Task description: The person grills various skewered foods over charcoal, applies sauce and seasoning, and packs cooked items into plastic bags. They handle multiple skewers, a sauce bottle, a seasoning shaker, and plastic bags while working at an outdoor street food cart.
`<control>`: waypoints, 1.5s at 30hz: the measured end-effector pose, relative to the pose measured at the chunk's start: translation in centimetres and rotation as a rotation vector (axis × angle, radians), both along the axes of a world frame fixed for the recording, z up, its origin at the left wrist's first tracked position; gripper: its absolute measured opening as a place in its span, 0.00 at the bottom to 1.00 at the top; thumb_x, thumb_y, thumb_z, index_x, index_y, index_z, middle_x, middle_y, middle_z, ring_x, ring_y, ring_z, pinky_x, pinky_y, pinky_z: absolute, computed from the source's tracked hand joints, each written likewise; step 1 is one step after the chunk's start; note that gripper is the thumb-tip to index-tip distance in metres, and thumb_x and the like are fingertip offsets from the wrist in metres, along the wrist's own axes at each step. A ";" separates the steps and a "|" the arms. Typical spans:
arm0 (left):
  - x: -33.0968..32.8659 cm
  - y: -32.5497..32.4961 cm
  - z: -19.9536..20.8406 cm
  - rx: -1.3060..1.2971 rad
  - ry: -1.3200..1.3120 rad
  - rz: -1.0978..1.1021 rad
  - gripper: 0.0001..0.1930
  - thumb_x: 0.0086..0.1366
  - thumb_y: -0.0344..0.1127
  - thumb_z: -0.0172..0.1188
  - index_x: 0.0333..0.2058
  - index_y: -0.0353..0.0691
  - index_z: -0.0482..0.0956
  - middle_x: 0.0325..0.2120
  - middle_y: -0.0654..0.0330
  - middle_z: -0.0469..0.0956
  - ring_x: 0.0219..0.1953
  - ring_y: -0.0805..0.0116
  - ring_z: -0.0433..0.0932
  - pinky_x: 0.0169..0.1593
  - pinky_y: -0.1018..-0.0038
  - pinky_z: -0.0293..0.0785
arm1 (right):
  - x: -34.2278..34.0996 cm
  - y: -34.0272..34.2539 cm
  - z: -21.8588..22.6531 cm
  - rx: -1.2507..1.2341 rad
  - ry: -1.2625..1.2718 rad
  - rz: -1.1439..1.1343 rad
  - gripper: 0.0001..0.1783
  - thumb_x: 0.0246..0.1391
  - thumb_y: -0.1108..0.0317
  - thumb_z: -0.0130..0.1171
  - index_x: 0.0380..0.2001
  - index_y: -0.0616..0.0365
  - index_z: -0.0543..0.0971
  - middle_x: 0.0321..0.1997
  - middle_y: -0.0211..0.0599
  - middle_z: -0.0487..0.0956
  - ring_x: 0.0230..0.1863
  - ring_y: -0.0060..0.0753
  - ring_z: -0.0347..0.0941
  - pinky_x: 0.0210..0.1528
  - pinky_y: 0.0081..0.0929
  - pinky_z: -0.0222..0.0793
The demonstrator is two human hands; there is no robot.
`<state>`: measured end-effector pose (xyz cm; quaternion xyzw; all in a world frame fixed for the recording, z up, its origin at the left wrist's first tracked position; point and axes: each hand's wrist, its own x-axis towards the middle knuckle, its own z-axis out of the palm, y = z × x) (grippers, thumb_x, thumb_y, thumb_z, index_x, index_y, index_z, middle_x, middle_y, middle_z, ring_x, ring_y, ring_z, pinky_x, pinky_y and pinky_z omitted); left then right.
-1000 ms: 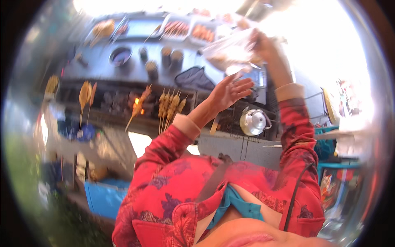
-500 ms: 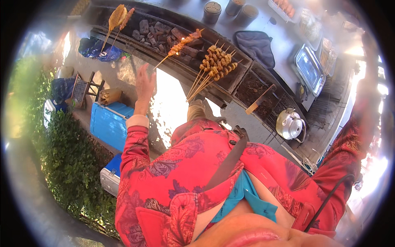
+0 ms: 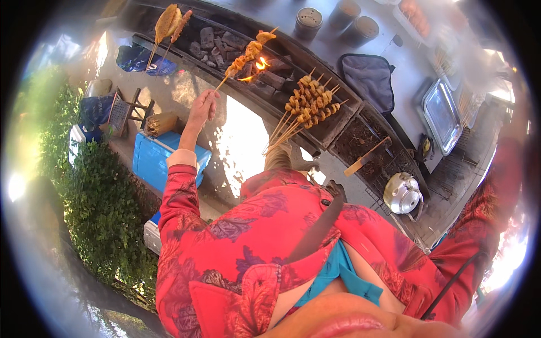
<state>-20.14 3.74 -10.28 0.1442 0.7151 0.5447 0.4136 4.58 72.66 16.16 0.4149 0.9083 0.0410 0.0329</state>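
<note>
My left hand [image 3: 202,107] is closed around the lower end of a wooden stick, part of a meat skewer [image 3: 248,57] lifted at a slant over the coals. A flame [image 3: 261,63] burns right beside the meat. To the right, a bunch of spiral-cut skewers [image 3: 309,101] lies across the grill, sticks pointing toward me. At the far left end rest a flat round skewered piece [image 3: 168,23] and a thin sausage-like skewer [image 3: 181,25]. My right hand [image 3: 514,127] is a blur at the right rim; its fingers cannot be made out.
Dark coals [image 3: 217,45] fill the grill's left part. A silver kettle [image 3: 402,192] and a wooden-handled tool [image 3: 367,156] sit at its right end. Beyond are a dark folded cloth [image 3: 367,80], metal tray [image 3: 442,115] and shaker cans [image 3: 308,23]. A blue cooler [image 3: 151,155] stands left.
My left hand, fingers loose near the stick before, is now closed on the meat skewer. The skewer is tilted up, and a flame has flared beside it. The whole view has shifted slightly.
</note>
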 end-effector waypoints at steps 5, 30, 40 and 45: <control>-3.4 -0.5 0.4 -0.095 -0.012 -0.053 0.13 0.70 0.42 0.43 0.36 0.40 0.72 0.14 0.71 0.62 0.12 0.83 0.61 0.14 0.85 0.57 | -1.9 0.8 -1.7 -0.002 -0.028 0.026 0.19 0.51 0.59 0.56 0.46 0.50 0.69 0.40 0.38 0.72 0.40 0.37 0.69 0.43 0.31 0.68; -2.8 -4.2 -0.7 -0.096 -0.036 0.187 0.23 0.68 0.51 0.43 0.54 0.42 0.66 0.33 0.57 0.76 0.14 0.83 0.66 0.14 0.86 0.61 | -9.9 -12.9 -6.8 -0.044 0.187 0.420 0.28 0.46 0.54 0.59 0.52 0.43 0.66 0.49 0.43 0.70 0.49 0.47 0.68 0.49 0.37 0.67; 10.3 -13.4 -2.7 -0.194 -0.184 0.378 0.17 0.68 0.45 0.43 0.50 0.42 0.69 0.31 0.58 0.79 0.14 0.80 0.69 0.16 0.84 0.66 | -19.0 -27.1 -19.6 -0.067 -0.002 0.575 0.32 0.45 0.51 0.60 0.55 0.40 0.65 0.53 0.45 0.69 0.52 0.51 0.67 0.52 0.39 0.67; 10.8 -14.3 -2.8 -0.237 -0.240 0.298 0.18 0.66 0.43 0.48 0.50 0.41 0.70 0.32 0.60 0.78 0.18 0.81 0.67 0.21 0.83 0.65 | -18.2 -30.5 -17.7 -0.271 0.044 0.428 0.31 0.46 0.52 0.60 0.54 0.45 0.66 0.50 0.44 0.71 0.49 0.49 0.69 0.51 0.40 0.67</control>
